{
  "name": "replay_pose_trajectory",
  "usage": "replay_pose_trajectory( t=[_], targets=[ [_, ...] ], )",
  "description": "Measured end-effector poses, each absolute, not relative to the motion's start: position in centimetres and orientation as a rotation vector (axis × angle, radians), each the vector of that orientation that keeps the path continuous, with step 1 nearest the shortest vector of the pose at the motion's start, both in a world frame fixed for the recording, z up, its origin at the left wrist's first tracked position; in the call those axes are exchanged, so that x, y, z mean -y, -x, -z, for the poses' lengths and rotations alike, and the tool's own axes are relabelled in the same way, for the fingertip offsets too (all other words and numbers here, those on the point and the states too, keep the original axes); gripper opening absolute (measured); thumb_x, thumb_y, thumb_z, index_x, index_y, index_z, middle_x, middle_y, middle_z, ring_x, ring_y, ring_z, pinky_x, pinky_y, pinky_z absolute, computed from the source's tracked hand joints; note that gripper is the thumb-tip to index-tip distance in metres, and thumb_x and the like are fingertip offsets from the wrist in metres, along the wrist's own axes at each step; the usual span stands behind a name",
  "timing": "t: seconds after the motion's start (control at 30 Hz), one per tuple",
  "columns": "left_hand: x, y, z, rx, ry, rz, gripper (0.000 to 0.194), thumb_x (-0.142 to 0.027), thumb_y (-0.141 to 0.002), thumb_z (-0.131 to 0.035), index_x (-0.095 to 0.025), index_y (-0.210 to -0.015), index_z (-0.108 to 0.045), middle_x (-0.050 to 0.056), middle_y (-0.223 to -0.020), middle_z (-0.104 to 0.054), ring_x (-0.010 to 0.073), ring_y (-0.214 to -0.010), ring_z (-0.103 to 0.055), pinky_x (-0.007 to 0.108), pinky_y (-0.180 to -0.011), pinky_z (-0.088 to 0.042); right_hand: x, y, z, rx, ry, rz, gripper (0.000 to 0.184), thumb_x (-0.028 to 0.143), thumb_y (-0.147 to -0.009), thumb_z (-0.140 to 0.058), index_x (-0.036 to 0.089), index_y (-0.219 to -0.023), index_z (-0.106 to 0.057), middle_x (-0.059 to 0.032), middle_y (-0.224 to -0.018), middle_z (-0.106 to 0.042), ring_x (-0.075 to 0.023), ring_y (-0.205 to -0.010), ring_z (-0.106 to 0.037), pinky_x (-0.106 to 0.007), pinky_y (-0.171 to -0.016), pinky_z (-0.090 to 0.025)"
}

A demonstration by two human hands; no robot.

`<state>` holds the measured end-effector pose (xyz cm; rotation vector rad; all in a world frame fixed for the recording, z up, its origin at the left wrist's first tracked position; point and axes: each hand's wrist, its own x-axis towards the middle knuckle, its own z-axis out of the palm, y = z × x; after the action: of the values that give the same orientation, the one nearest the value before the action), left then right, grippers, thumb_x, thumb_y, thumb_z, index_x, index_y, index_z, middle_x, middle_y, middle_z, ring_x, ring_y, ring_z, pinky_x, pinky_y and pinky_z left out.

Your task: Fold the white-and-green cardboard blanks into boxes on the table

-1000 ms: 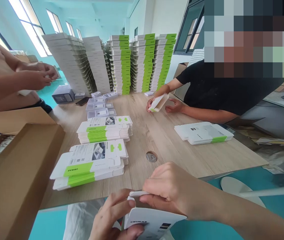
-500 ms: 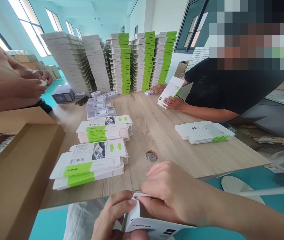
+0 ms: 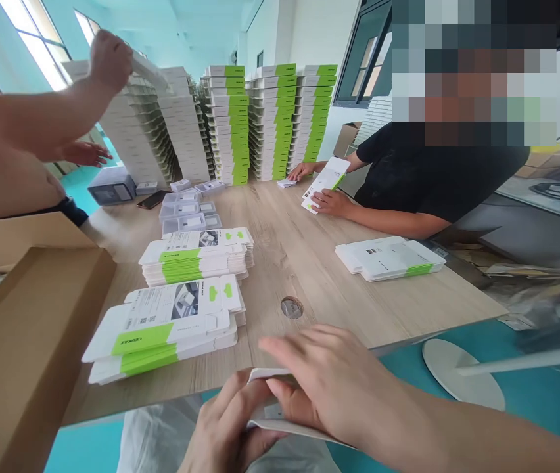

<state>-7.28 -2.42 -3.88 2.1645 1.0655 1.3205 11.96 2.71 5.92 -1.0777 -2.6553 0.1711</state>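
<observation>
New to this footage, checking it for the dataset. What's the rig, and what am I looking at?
There's no machine: the single view comes from a camera worn on a person's head, looking down at their bare hands. Their left hand grips a white carton, with their right hand over it. On the wood-grain table lie stacks of flat white-and-green cartons. Across the table, a co-worker in a black T-shirt holds another carton.

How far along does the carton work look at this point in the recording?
Done: the tall stacks of green-and-white cartons at the table's far end look finished. In hand: the left hand and right hand are working a white carton. Left: the flatter carton piles nearby appear still to be handled.
</observation>
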Motion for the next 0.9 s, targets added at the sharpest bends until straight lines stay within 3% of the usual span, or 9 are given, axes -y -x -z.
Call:
replay_pose_trajectory(
  t=[0.07, 0.13, 0.23, 0.4, 0.53, 0.63, 0.7, 0.8, 0.9],
  targets=[
    [2.7, 7.1, 4.1, -1.17, -2.179, -1.376, 0.032, -0.049, -0.109, -0.047, -0.028, -0.129, -0.06, 0.006, -0.109, -0.078, 0.0129, -0.089, -0.08, 0.015, -0.077, -0.061, -2.1, -12.5, -6.5, 2.624, 1.433, -0.303, 0.047, 0.033, -0.089, -0.074, 0.011, -0.129, -0.062, -0.005, -0.074, -0.077, -0.025, -0.055, -0.07, -0.029, -0.046, -0.034],
    [2.9, 6.9, 4.3, -1.264, -2.203, -1.408, 0.031, -0.048, -0.108, -0.048, -0.028, -0.126, -0.063, 0.005, -0.106, -0.079, 0.0128, -0.088, -0.081, 0.014, -0.074, -0.06, -1.5, -13.0, -6.7, 2.529, 1.662, -0.546, 0.056, 0.03, -0.089, -0.077, 0.013, -0.137, -0.053, 0.0007, -0.067, -0.073, -0.0222, -0.051, -0.066, -0.027, -0.044, -0.032],
    [3.0, 6.7, 4.4, -1.335, -2.183, -1.434, 0.028, -0.048, -0.107, -0.053, -0.028, -0.124, -0.064, 0.004, -0.104, -0.079, 0.0124, -0.085, -0.081, 0.012, -0.07, -0.059, -0.9, -13.1, -6.0, 2.286, 1.715, -0.724, 0.037, 0.009, -0.088, -0.07, 0.023, -0.117, -0.051, 0.0106, -0.061, -0.059, -0.0151, -0.051, -0.06, -0.022, -0.048, -0.035],
    [2.5, 6.6, 3.8, -1.246, -2.097, -1.339, 0.029, -0.043, -0.109, -0.05, -0.029, -0.129, -0.065, 0.004, -0.099, -0.073, 0.0108, -0.068, -0.073, 0.016, -0.059, -0.057, -0.6, -12.8, -4.4, 2.105, 1.589, -0.762, 0.037, -0.002, -0.085, -0.06, 0.028, -0.088, -0.038, 0.014, -0.059, -0.038, -0.0104, -0.049, -0.045, -0.021, -0.049, -0.032],
    [1.8, 7.2, 2.9, -1.12, -2.023, -1.187, 0.036, -0.023, -0.098, -0.062, -0.035, -0.132, -0.068, 0.0, -0.096, -0.071, 0.0117, -0.07, -0.072, 0.017, -0.062, -0.058, -1.0, -12.7, -4.6, 2.034, 1.52, -0.942, 0.032, 0.005, -0.086, -0.066, 0.026, -0.081, -0.043, 0.0096, -0.065, -0.051, -0.0116, -0.059, -0.054, -0.022, -0.052, -0.037],
    [1.8, 7.4, 2.9, -1.185, -1.991, -1.247, 0.047, -0.015, -0.092, -0.062, -0.036, -0.134, -0.067, -0.002, -0.095, -0.071, 0.0087, -0.059, -0.064, 0.015, -0.055, -0.053, -1.2, -13.0, -5.1, 1.947, 1.485, -1.06, 0.017, 0.018, -0.091, -0.069, 0.025, -0.083, -0.056, 0.0047, -0.076, -0.065, -0.0142, -0.07, -0.064, -0.024, -0.061, -0.048],
    [2.0, 7.3, 3.1, -1.265, -1.976, -1.33, 0.044, -0.018, -0.094, -0.062, -0.035, -0.134, -0.066, -0.003, -0.093, -0.07, 0.0082, -0.056, -0.06, 0.015, -0.053, -0.051, -1.2, -13.3, -5.3, 1.919, 1.421, -1.073, 0.012, 0.029, -0.097, -0.065, 0.024, -0.086, -0.066, 0.0007, -0.087, -0.072, -0.0161, -0.078, -0.069, -0.026, -0.07, -0.053],
    [2.3, 6.9, 3.4, -1.365, -1.949, -1.457, 0.032, -0.03, -0.099, -0.063, -0.034, -0.13, -0.069, -0.004, -0.088, -0.068, 0.0102, -0.06, -0.062, 0.015, -0.051, -0.05, -0.9, -13.7, -5.6, 1.897, 1.326, -1.051, 0.027, 0.038, -0.104, -0.057, 0.024, -0.09, -0.076, -0.0042, -0.105, -0.077, -0.0196, -0.096, -0.073, -0.028, -0.081, -0.056],
    [2.3, 6.6, 3.5, -1.415, -1.933, -1.559, 0.025, -0.04, -0.1, -0.066, -0.032, -0.124, -0.071, -0.003, -0.087, -0.068, 0.011, -0.06, -0.059, 0.016, -0.05, -0.049, -0.8, -14.0, -5.7, 1.946, 1.266, -1.056, 0.041, 0.043, -0.108, -0.051, 0.023, -0.085, -0.079, -0.0048, -0.105, -0.079, -0.0212, -0.104, -0.072, -0.03, -0.089, -0.054]
  ],
)
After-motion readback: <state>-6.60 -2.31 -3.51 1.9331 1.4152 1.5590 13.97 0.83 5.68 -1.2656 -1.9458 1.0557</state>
